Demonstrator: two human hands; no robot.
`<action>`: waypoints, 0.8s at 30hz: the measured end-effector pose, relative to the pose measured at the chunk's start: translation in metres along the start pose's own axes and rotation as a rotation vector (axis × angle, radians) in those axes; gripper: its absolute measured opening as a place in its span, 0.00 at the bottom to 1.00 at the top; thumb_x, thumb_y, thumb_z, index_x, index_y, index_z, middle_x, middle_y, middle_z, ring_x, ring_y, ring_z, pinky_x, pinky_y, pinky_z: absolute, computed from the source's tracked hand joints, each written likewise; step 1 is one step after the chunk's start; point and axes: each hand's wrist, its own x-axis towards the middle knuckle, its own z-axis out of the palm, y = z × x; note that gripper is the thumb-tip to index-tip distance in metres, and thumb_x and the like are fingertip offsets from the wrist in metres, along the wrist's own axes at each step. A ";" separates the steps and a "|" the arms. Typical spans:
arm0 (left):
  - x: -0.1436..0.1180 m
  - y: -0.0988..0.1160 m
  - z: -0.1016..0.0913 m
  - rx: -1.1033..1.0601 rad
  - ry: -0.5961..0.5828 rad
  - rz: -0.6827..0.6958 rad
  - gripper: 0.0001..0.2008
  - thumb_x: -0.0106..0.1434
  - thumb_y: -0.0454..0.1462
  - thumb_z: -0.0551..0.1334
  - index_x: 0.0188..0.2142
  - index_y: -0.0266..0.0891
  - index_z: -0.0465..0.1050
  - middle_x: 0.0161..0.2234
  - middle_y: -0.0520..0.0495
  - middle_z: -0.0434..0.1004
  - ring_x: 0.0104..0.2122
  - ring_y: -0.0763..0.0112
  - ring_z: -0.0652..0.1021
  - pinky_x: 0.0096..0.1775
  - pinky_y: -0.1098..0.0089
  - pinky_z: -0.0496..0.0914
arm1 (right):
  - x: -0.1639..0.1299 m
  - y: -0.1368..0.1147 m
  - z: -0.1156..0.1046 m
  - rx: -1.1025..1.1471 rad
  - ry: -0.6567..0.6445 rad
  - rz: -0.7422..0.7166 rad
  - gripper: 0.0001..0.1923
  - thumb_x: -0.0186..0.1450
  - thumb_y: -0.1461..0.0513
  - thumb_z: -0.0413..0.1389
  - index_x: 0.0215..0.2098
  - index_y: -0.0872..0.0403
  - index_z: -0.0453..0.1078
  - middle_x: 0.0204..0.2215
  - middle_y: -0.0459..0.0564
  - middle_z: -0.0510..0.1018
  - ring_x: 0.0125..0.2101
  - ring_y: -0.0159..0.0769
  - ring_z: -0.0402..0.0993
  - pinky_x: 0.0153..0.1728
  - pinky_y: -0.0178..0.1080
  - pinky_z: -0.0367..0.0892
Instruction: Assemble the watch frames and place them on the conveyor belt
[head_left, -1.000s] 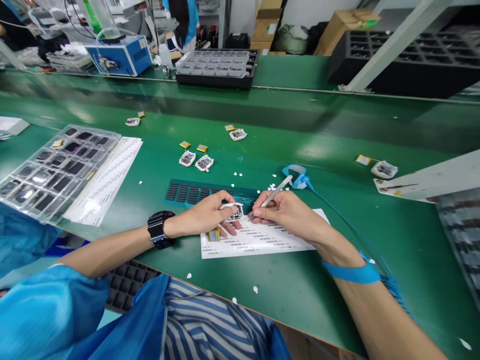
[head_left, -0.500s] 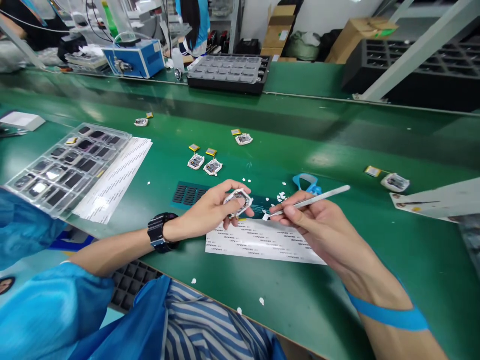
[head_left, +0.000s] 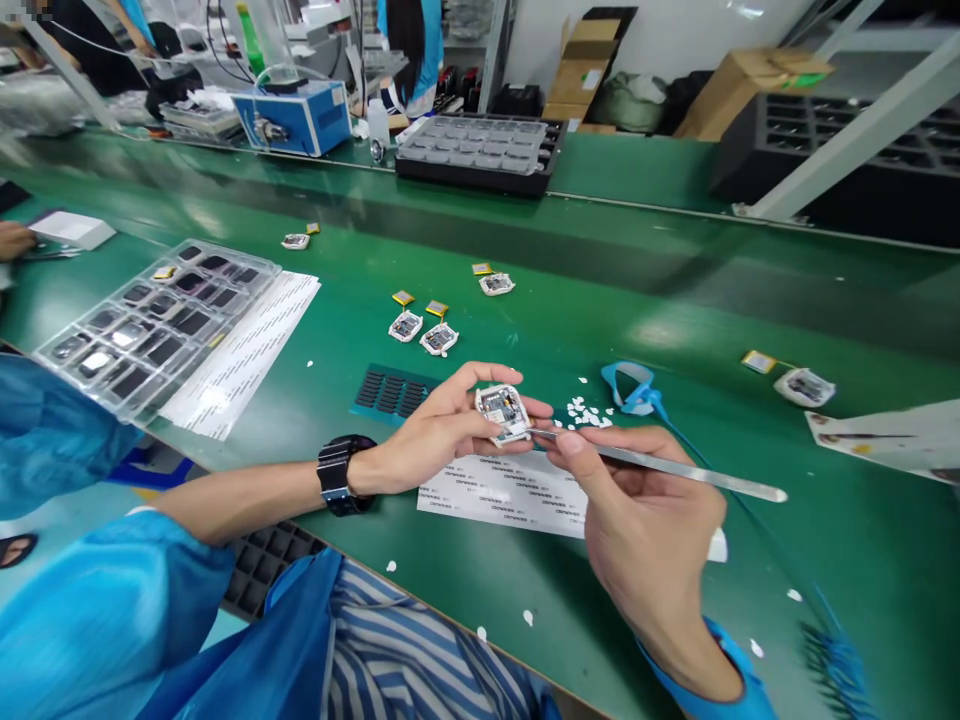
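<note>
We are taking the label sheet (head_left: 502,492) on the green surface (head_left: 675,300) as our landmark. Far left of it, a clear tray (head_left: 150,325) of dark screens is sitting on a printed sheet; a dark pad strip (head_left: 394,392) is lying just up-left of it.

Above the label sheet's middle, our left hand (head_left: 442,430) is holding the watch case (head_left: 504,412) off the surface, grip closed on its edges, open side facing up. Judgement: we are keeping thumb and fingers on the rim only, so the inside stays unobstructed.

Right of the case, our right hand (head_left: 645,535) is pinching the tweezers (head_left: 660,467), grip closed on the shank, tip touching the case's lower right edge. We cannot tell whether the tip is carrying a label. Judgement: we are wanting a low angle, light pressure, the case steadied. White scraps (head_left: 585,412) are lying just beyond.
</note>
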 end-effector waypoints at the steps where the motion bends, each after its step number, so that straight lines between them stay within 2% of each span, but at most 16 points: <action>1: -0.001 -0.001 0.000 -0.006 -0.008 0.007 0.17 0.60 0.27 0.62 0.47 0.41 0.64 0.46 0.44 0.82 0.51 0.62 0.80 0.54 0.57 0.71 | -0.001 0.001 0.001 -0.014 0.014 -0.013 0.10 0.55 0.58 0.72 0.28 0.51 0.77 0.26 0.45 0.82 0.27 0.35 0.82 0.27 0.35 0.77; 6: -0.002 -0.006 0.000 -0.019 -0.032 0.046 0.20 0.57 0.24 0.61 0.46 0.43 0.60 0.51 0.43 0.80 0.53 0.60 0.79 0.56 0.53 0.69 | -0.003 0.000 0.003 -0.104 0.044 -0.079 0.09 0.55 0.59 0.72 0.27 0.51 0.76 0.24 0.44 0.81 0.22 0.32 0.77 0.21 0.33 0.71; 13: -0.002 -0.007 0.001 -0.010 -0.047 0.072 0.20 0.56 0.22 0.58 0.44 0.43 0.58 0.51 0.45 0.81 0.52 0.64 0.80 0.54 0.58 0.70 | -0.002 0.000 0.005 -0.165 0.033 -0.142 0.10 0.56 0.58 0.71 0.27 0.51 0.76 0.23 0.45 0.80 0.22 0.34 0.76 0.20 0.35 0.69; 24: -0.002 -0.007 -0.001 0.016 -0.072 0.095 0.19 0.59 0.26 0.62 0.44 0.43 0.58 0.52 0.42 0.80 0.54 0.62 0.79 0.54 0.58 0.70 | -0.003 -0.001 0.007 -0.166 0.008 -0.155 0.10 0.56 0.59 0.71 0.28 0.51 0.75 0.24 0.44 0.81 0.25 0.36 0.80 0.24 0.37 0.74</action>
